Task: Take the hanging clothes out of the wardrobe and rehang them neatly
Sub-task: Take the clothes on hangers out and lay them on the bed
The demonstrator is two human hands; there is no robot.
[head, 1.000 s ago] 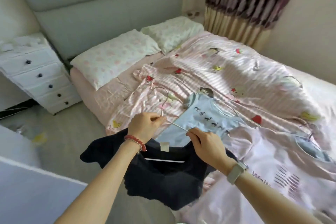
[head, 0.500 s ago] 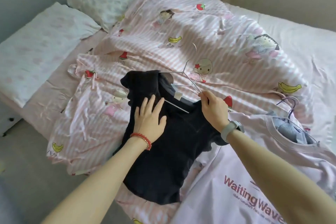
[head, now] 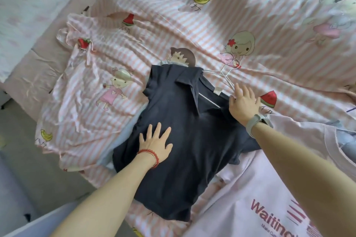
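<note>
Now we press our left hand (head: 155, 144) flat, fingers spread, on the dark navy collared shirt (head: 179, 140) lying on the pink striped cartoon-print bed cover (head: 192, 25). Our right hand (head: 244, 102) lies open at the shirt's shoulder, beside the thin white wire hanger (head: 224, 74). Under our right forearm lies a pale pink printed T-shirt (head: 260, 188).

Dark shirt (head: 185, 140) on hanger (head: 221, 72), flat under left hand (head: 156, 144), right hand (head: 243, 105)
</note>
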